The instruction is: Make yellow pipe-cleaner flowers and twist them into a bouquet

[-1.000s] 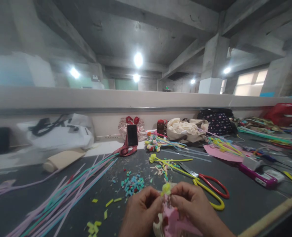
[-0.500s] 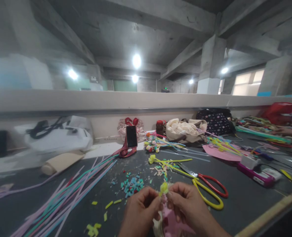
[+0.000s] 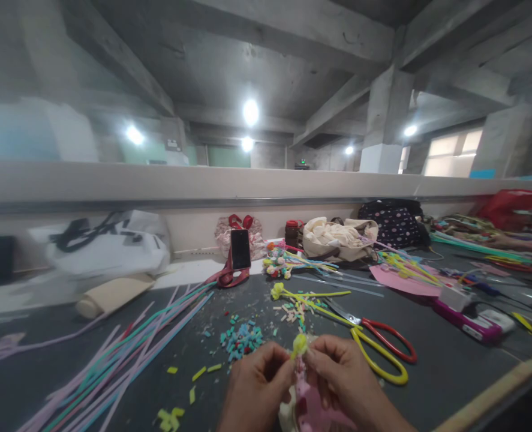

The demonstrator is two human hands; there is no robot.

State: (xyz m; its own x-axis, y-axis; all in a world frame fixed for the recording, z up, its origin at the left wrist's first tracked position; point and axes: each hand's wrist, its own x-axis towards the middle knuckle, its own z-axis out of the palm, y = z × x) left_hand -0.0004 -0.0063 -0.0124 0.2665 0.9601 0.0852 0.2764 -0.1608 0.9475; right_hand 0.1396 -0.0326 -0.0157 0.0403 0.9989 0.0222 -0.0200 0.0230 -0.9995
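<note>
Low in the middle of the head view, my left hand (image 3: 260,385) and my right hand (image 3: 349,373) face each other, fingertips closed around a small yellow flower (image 3: 300,344). Its fuzzy yellow head shows above my fingers; most of what lies beneath it is hidden. Thumb and forefinger of each hand pinch it from either side. Behind and between my wrists is pink fabric (image 3: 310,402). Scissors (image 3: 373,342) with one red and one yellow handle lie just beyond my right hand. Another yellow flower with long stems (image 3: 278,291) rests farther up the table.
Blue and teal snippets (image 3: 242,339) lie beyond my left hand. Long pastel strips (image 3: 126,369) spread at left. A phone (image 3: 240,249) stands upright at the back, near bundled small flowers (image 3: 278,261). A purple power strip (image 3: 466,321) sits at right; another person's hand (image 3: 511,242) shows far right.
Both hands keep their pinch on the yellow flower and have barely moved. The camera view has shifted very slightly.
</note>
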